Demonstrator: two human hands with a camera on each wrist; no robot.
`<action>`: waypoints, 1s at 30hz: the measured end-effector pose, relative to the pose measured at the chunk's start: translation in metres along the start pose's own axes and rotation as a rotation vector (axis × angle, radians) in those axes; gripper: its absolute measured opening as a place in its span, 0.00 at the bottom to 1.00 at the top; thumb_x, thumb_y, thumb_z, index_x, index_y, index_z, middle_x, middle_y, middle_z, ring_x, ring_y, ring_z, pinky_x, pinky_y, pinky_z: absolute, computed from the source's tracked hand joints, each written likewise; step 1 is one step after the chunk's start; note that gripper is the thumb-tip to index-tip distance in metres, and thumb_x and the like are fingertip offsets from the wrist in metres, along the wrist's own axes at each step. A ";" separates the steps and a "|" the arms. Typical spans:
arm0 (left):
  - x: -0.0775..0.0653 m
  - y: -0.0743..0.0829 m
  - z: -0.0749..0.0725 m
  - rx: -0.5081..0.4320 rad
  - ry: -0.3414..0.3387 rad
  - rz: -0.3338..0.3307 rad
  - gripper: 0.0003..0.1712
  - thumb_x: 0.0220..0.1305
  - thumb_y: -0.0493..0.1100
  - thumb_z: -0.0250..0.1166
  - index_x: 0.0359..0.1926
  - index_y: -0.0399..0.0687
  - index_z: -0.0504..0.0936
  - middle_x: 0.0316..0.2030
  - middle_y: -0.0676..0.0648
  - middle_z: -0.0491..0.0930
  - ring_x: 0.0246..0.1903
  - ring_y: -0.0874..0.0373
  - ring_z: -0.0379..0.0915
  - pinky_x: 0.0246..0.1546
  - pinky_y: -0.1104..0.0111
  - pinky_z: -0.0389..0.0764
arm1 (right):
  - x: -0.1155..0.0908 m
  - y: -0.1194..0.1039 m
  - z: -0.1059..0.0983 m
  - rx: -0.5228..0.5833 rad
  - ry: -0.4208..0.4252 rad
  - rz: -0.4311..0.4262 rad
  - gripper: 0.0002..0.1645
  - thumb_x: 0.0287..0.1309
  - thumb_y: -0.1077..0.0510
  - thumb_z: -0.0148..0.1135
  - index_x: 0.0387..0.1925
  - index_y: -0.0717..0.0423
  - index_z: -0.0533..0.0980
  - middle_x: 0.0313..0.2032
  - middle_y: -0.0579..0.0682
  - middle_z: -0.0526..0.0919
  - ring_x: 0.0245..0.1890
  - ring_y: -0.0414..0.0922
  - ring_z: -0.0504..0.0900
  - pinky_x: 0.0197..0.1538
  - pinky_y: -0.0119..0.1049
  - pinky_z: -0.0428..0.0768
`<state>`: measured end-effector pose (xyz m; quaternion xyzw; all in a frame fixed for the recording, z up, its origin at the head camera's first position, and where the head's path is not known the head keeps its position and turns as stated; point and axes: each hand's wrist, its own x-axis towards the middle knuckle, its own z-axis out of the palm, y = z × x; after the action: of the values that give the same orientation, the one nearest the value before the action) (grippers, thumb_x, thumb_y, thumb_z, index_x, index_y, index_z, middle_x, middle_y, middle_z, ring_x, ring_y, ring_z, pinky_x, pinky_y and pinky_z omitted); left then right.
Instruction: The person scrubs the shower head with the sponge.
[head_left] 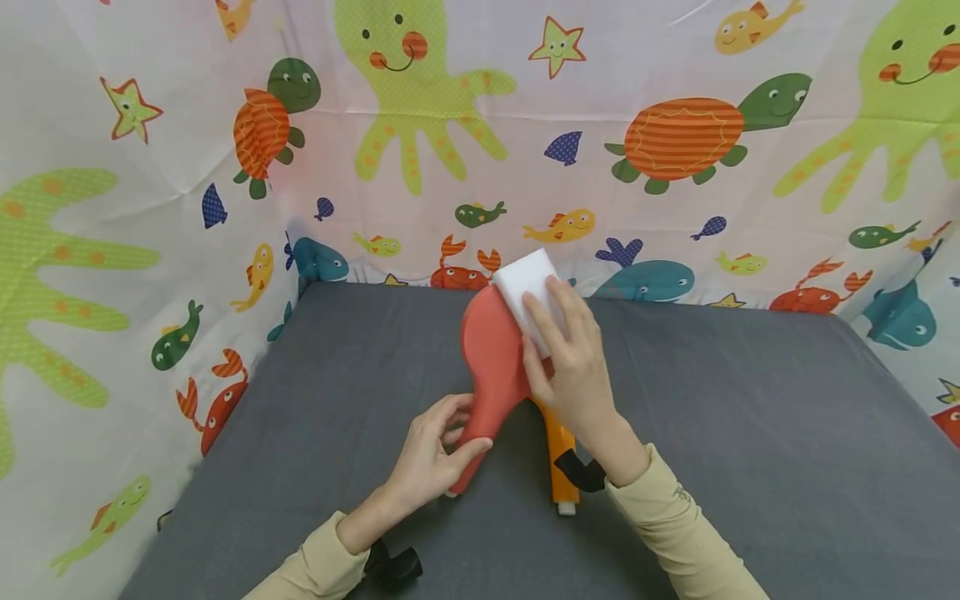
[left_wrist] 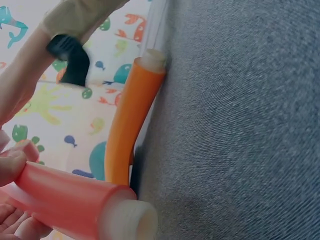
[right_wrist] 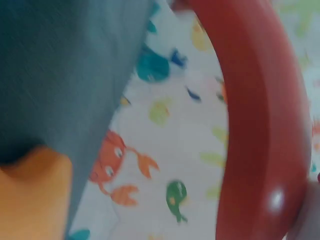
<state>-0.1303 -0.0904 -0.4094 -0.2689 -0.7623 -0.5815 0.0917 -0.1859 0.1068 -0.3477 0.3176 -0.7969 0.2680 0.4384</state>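
Observation:
My left hand grips the handle of a red paddle, with the thumb on top and the fingers behind. The paddle is raised off the table, its rounded head tilted up and away. My right hand holds a white sponge block against the right side of the head. In the left wrist view the red handle ends in a whitish hollow tip. The paddle's curved red rim fills much of the right wrist view, where the right fingers are mostly out of sight.
Below the right forearm an orange paddle-like piece with a whitish end lies on the grey tabletop; the red paddle and right hand partly hide it. A curtain printed with sea animals surrounds the table at the back and sides.

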 end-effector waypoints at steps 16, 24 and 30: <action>0.006 0.028 -0.002 -0.107 -0.024 0.002 0.24 0.51 0.24 0.66 0.50 0.25 0.72 0.43 0.34 0.76 0.39 0.45 0.77 0.37 0.62 0.81 | -0.013 -0.004 -0.003 0.083 -0.065 -0.147 0.24 0.59 0.58 0.50 0.57 0.58 0.71 0.61 0.63 0.65 0.61 0.61 0.63 0.59 0.55 0.64; 0.004 0.017 0.000 -0.128 -0.027 0.044 0.25 0.50 0.23 0.66 0.52 0.28 0.72 0.45 0.35 0.76 0.40 0.45 0.77 0.38 0.61 0.81 | 0.004 0.019 -0.016 0.058 0.010 0.119 0.29 0.53 0.65 0.57 0.59 0.59 0.70 0.63 0.60 0.62 0.61 0.57 0.62 0.52 0.56 0.73; 0.004 -0.005 -0.001 -0.191 -0.002 0.038 0.26 0.52 0.25 0.65 0.54 0.30 0.71 0.46 0.36 0.76 0.40 0.51 0.78 0.38 0.63 0.81 | -0.015 0.005 -0.006 0.098 -0.038 -0.059 0.25 0.59 0.59 0.51 0.58 0.60 0.70 0.62 0.63 0.63 0.62 0.61 0.61 0.57 0.57 0.67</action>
<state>-0.1363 -0.0911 -0.4113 -0.2913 -0.6984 -0.6494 0.0756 -0.1800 0.1185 -0.3590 0.3671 -0.7813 0.2875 0.4150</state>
